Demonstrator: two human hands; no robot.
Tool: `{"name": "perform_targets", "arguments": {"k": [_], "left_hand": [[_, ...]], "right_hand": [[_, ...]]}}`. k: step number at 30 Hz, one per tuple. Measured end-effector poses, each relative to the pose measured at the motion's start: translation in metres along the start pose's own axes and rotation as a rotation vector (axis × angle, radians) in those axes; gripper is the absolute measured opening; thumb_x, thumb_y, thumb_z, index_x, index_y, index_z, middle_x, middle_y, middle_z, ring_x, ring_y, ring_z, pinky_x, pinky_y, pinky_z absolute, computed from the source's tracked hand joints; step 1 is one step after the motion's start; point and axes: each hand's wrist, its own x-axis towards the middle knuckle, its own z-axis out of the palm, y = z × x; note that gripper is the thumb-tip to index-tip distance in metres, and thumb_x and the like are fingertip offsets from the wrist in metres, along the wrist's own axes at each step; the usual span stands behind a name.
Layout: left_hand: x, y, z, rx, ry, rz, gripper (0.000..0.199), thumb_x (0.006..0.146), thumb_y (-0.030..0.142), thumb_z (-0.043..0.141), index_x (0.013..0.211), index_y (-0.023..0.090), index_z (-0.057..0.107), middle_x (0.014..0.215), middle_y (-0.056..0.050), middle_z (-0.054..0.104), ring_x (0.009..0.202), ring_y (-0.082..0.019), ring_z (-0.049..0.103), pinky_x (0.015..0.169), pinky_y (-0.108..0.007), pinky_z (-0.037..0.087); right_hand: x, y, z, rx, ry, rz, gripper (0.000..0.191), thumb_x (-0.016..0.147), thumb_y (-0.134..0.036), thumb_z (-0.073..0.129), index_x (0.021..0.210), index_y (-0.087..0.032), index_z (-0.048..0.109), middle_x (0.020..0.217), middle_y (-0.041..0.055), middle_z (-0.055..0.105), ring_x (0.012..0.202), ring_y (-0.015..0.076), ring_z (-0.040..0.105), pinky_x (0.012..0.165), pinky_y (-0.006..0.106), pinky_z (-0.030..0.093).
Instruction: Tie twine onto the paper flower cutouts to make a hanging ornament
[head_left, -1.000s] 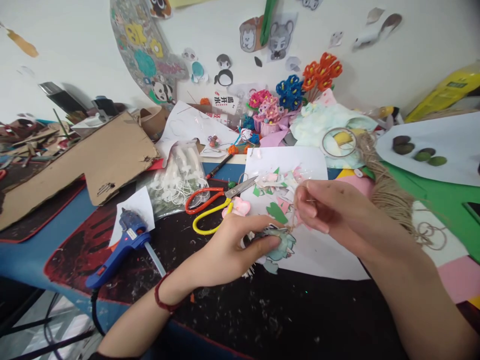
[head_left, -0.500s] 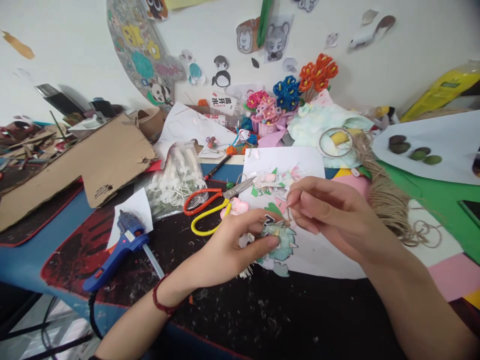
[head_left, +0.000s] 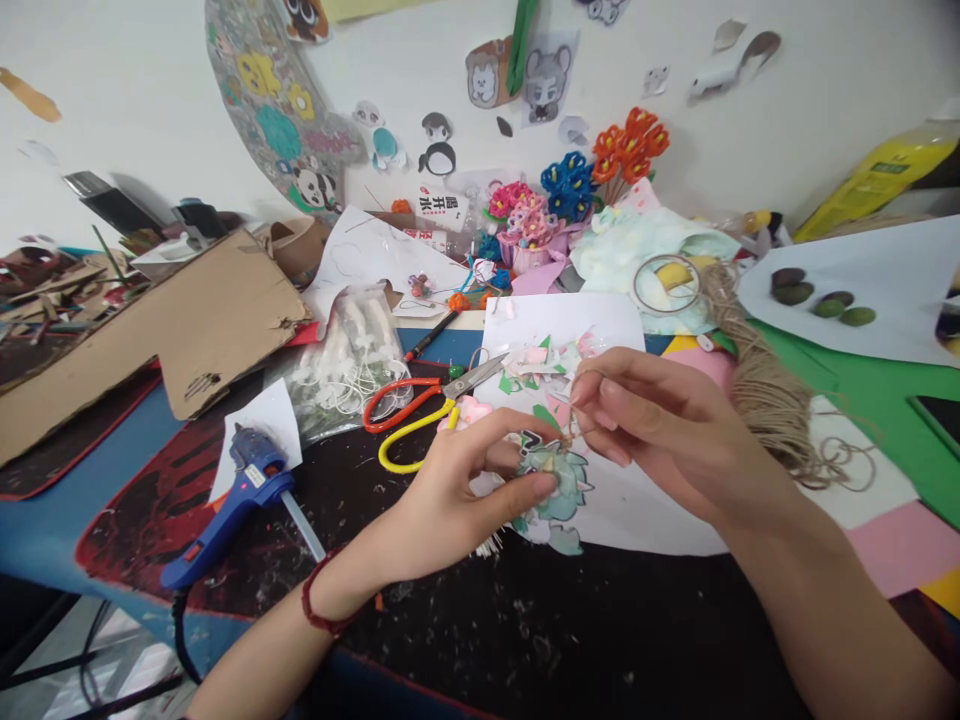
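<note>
A pale green paper cutout of a cartoon figure is pinched between the thumb and fingers of my left hand, which wears a dark red cord bracelet. Just right of it, my right hand has its thumb and fingertips together on a thin brown string that runs down to the cutout's top edge. Part of the cutout is hidden behind my left fingers. Under both hands lies a white paper sheet. Scissors with red and yellow handles lie open beside my left hand, blades toward paper scraps.
A blue glue gun rests on white paper at the left, its cord hanging off the table. Brown twine is bundled at the right. Cardboard, a bag of white tasselled cords and yarn flowers stand farther back.
The whole view has shifted slightly. My right fingertips have drawn a little up and left, with the string showing more clearly below them. The left hand keeps its pinch on the cutout.
</note>
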Motion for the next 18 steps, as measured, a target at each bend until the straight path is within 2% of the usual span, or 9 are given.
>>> {"name": "perform_targets", "arguments": {"k": [7, 12, 15, 18], "left_hand": [[-0.0002, -0.0024, -0.0014, -0.085, 0.025, -0.038, 0.018, 0.086, 0.022, 0.068, 0.103, 0.018, 0.062, 0.061, 0.006, 0.048, 0.056, -0.007, 0.044, 0.054, -0.018, 0.041], [0.0035, -0.0042, -0.0012, -0.140, 0.068, -0.080, 0.012, 0.083, 0.020, 0.070, 0.094, 0.014, 0.067, 0.061, 0.005, 0.049, 0.052, -0.004, 0.039, 0.049, -0.017, 0.037], [0.0056, -0.0030, -0.0007, -0.168, 0.117, -0.100, 0.007, 0.081, 0.018, 0.071, 0.085, 0.013, 0.068, 0.064, 0.004, 0.051, 0.054, -0.004, 0.039, 0.049, -0.016, 0.038], [0.0065, -0.0008, -0.0009, -0.193, 0.147, -0.122, 0.010, 0.080, 0.019, 0.071, 0.077, 0.013, 0.064, 0.062, 0.004, 0.049, 0.053, -0.004, 0.037, 0.047, -0.017, 0.036]], "right_hand": [[0.0006, -0.0004, 0.0017, -0.033, 0.047, 0.013, 0.013, 0.093, -0.032, 0.061, 0.093, -0.025, 0.071, 0.072, -0.0014, 0.052, 0.058, 0.0091, 0.047, 0.051, 0.025, 0.038], [0.0015, 0.0036, 0.0017, -0.142, 0.213, -0.052, 0.010, 0.089, -0.029, 0.066, 0.087, -0.024, 0.074, 0.070, 0.0007, 0.060, 0.060, 0.0120, 0.054, 0.052, 0.027, 0.044], [0.0025, 0.0041, 0.0008, -0.172, 0.301, -0.067, 0.009, 0.086, -0.031, 0.069, 0.086, -0.024, 0.075, 0.080, 0.0021, 0.065, 0.060, 0.0113, 0.055, 0.053, 0.027, 0.045], [0.0033, 0.0034, -0.0013, -0.200, 0.256, -0.004, 0.012, 0.085, -0.035, 0.070, 0.087, -0.024, 0.074, 0.081, 0.0023, 0.065, 0.064, 0.0121, 0.056, 0.054, 0.026, 0.047]]}}
